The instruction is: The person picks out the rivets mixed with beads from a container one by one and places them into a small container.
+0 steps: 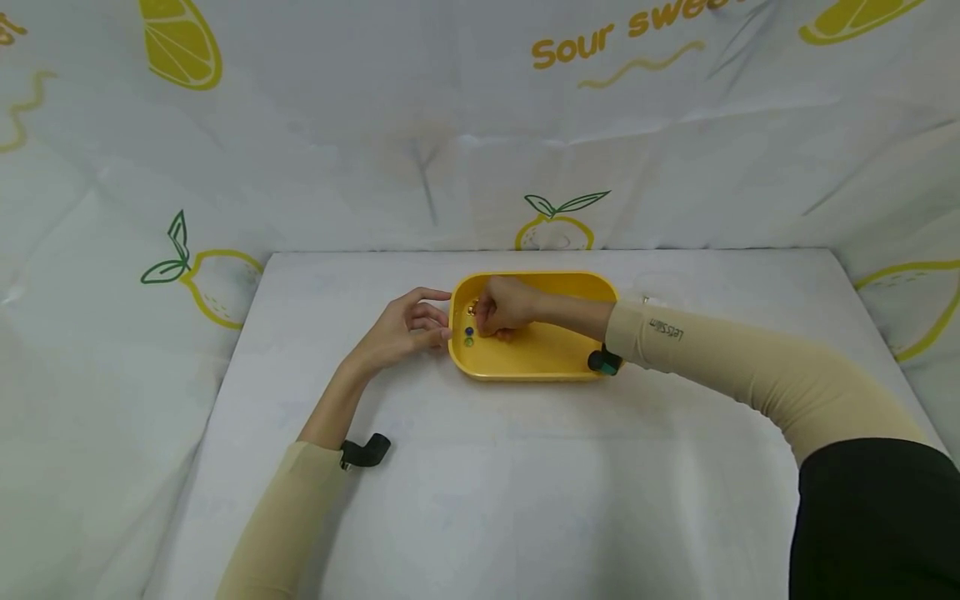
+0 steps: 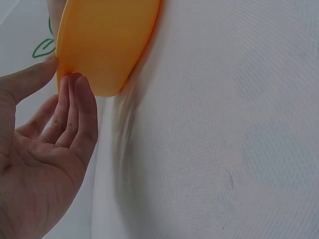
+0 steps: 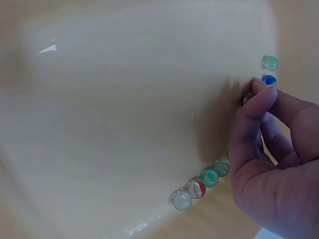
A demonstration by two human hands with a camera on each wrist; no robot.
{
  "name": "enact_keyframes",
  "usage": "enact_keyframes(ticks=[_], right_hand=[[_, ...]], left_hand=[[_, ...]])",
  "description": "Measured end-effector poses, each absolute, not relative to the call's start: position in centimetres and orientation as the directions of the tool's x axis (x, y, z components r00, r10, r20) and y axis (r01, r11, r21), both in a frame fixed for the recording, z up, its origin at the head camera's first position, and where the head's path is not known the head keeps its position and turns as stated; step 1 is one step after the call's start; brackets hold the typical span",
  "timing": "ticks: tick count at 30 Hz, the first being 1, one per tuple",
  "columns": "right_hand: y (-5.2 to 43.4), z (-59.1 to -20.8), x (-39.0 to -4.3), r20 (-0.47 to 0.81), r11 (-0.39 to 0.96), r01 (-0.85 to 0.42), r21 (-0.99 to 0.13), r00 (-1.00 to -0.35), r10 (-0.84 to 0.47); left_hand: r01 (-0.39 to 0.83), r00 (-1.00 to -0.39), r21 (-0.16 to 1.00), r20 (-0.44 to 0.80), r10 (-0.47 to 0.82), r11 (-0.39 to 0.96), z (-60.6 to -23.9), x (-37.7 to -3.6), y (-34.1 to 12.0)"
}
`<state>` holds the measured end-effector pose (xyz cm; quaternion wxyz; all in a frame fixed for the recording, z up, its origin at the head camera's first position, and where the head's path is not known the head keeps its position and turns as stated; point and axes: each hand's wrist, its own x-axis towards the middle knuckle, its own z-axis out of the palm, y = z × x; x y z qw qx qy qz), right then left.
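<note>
A yellow tray (image 1: 555, 358) stands on the white-covered table, with small glass marbles inside. My left hand (image 1: 416, 329) is at the tray's left end; its fingertips (image 2: 84, 89) rest against the outer wall and the thumb is at the rim. Inside the tray, my right hand (image 3: 279, 154) pinches a small marble (image 3: 247, 98) between thumb and forefinger, mostly hidden by the fingers. Just beyond these fingertips sits a blue marble (image 3: 269, 80), with a pale green marble (image 3: 270, 63) beside it along the end wall.
Several marbles, among them a red-and-white marble (image 3: 197, 189) and a clear marble (image 3: 181, 200), line the tray's long side. Right of the tray, a clear round thing (image 1: 663, 292) lies partly behind the right sleeve (image 1: 697, 337). A lemon-print cloth (image 1: 337, 167) hangs behind the table.
</note>
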<state>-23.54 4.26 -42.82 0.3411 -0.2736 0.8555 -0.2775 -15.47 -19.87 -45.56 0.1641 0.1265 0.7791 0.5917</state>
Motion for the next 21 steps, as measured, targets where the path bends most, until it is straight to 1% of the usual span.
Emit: enact_keyframes(ticks=[9,21], right_hand=[[4.25,-42.48,-23.41,-0.463,0.726,-0.26,-0.637,-0.624,-0.63],[4.1,-42.52,-23.49,-0.443,0.731,-0.304,-0.612,-0.633,-0.634]], left_hand=[[0.003,-0.916,0.963,-0.105,0.387,0.268,-45.62,-15.42,-19.82],[0.001,-0.917,0.965,-0.103,0.386,0.26,-45.65,-15.47,-19.82]])
